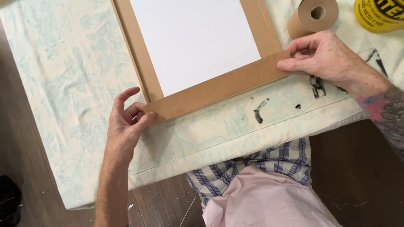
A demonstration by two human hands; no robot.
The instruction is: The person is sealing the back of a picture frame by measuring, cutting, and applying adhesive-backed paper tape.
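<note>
A strip of brown paper tape [219, 86] lies along the near edge of a flat board with a white centre [193, 38] and brown taped borders. My left hand [126, 122] pinches the strip's left end between thumb and fingers at the board's near left corner. My right hand [324, 54] pinches the strip's right end at the near right corner. The strip is stretched straight between both hands.
A pale floral cloth [63, 84] with black smears covers the table. A roll of brown paper tape [313, 17] lies at the back right, beside a yellow tub [378, 14]. Dark wooden floor [362, 168] shows below, with my checked shirt and pink apron.
</note>
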